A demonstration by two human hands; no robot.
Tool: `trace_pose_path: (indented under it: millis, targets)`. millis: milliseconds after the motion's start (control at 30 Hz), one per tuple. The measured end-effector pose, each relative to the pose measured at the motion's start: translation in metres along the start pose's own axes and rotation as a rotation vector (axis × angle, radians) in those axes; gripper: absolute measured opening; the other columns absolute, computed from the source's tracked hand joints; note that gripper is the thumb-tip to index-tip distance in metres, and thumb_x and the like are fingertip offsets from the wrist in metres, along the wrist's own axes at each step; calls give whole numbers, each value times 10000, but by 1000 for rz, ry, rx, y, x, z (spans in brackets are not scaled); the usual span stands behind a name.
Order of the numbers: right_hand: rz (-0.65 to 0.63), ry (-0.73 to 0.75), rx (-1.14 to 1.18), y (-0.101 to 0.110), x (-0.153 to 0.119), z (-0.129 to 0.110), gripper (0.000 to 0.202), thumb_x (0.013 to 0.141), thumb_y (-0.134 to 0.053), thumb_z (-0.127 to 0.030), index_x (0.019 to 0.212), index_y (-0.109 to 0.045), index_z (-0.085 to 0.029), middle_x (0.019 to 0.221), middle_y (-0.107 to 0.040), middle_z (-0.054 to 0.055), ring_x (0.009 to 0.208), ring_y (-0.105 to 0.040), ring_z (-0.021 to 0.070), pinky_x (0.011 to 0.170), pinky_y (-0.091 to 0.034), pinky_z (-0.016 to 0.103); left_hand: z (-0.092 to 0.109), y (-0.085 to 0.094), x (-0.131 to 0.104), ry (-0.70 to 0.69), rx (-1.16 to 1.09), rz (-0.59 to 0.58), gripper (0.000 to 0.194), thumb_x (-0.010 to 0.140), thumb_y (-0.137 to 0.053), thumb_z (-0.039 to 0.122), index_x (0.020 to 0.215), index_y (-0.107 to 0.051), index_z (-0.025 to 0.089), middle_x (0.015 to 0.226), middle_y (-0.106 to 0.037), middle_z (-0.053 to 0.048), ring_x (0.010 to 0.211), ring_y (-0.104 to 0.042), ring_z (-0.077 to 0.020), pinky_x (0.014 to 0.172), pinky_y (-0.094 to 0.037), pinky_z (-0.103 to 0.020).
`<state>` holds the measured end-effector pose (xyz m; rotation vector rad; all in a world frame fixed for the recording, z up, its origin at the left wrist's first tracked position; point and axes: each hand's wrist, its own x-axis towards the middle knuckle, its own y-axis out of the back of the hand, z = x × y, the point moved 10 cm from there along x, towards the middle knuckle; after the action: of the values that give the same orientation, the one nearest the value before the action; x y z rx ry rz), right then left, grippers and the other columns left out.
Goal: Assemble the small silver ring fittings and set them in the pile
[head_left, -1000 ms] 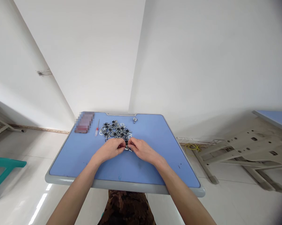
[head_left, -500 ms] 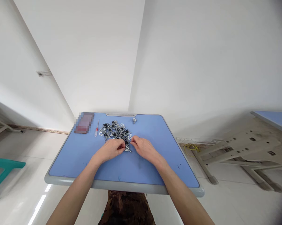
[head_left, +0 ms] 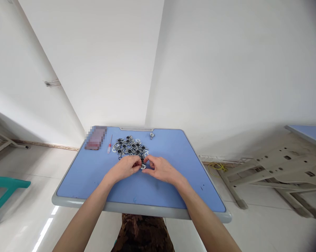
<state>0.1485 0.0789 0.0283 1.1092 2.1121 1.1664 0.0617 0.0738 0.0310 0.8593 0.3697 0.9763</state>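
Metal part (head_left: pixel 143 167), long axis seemingly near to far
The left hand (head_left: pixel 124 166), nearer, appears clamped on its left side; the right hand (head_left: pixel 161 168), just right of it, has thumb and forefinger parted; the pile (head_left: pixel 133 145) lies beyond.

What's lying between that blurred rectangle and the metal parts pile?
A screwdriver lies between the blurred rectangle and the metal parts pile, seen in the head view.

Bare forearms (head_left: pixel 95 203), over the desk (head_left: pixel 147 192).
Left hand (head_left: pixel 124 166): fingers pinched together; right hand (head_left: pixel 162 168): thumb and forefinger parted.
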Motion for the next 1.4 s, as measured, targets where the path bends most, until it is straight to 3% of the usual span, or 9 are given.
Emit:
trace_pose_path:
  millis: [300, 433, 767, 1067, 1400]
  targets:
    - [22, 7, -52, -5, 3, -4, 103, 817, -550, -252, 904, -530, -201, 620, -526, -33, 542, -437, 105, 531, -256, 226, -2, 14, -2, 23, -68, 65, 115, 818, -451, 193, 802, -564, 185, 706, -571, 23, 627, -503, -110, 567, -370, -210]
    - [25, -9, 3, 0, 3, -2, 93, 828, -534, -254, 906, -542, -203, 631, -538, -28, 565, -461, 114, 537, -277, 224, -6, 23, -3, 53, 75, 117, 121, 816, -447, 170, 793, -565, 188, 729, -590, 9, 666, -519, -128, 597, -366, -226]
    - [43, 60, -60, 2, 3, -5, 120, 842, -529, -264, 934, -591, -219, 705, -613, -8, 609, -508, 127, 575, -321, 232, -6, 11, -2, 10, 228, 53, 181, 809, -449, 135, 758, -610, 202, 775, -612, -1, 746, -556, -143, 649, -378, -234]
    - [33, 85, -96, 4, 0, -7, 135, 833, -529, -205, 949, -597, -210, 702, -609, -3, 621, -522, 132, 578, -324, 234, 11, 18, -6, -55, 193, 124, 238, 769, -538, 185, 1004, -567, 209, 960, -579, -34, 894, -542, -177, 737, -433, -272]
    - [10, 66, -70, -2, 2, -7, 127, 814, -552, -196, 940, -569, -204, 676, -581, -16, 601, -497, 123, 553, -296, 228, 12, 4, -2, -92, 148, 47, 128, 817, -537, 183, 922, -606, 203, 893, -587, -27, 879, -547, -171, 747, -430, -273]
